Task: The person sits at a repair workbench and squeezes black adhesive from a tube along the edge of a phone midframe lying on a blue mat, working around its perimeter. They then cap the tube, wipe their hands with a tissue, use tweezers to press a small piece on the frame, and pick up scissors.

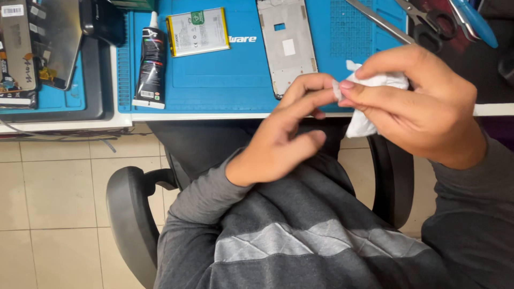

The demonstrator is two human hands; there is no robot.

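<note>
Two bare hands meet at centre right of the frame: right hand (423, 104) clamped on a crumpled white tissue (369, 101), left hand (284, 134) pinching its corner, above a blue mat (241, 64) holding a phone frame (286, 45).

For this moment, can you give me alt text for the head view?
Both hands pinch a crumpled white tissue above the person's lap: right hand gripping it, left hand at its edge. Behind, a blue work mat holds a bare metal phone frame, a flat yellow-edged battery and a black glue tube.
</note>
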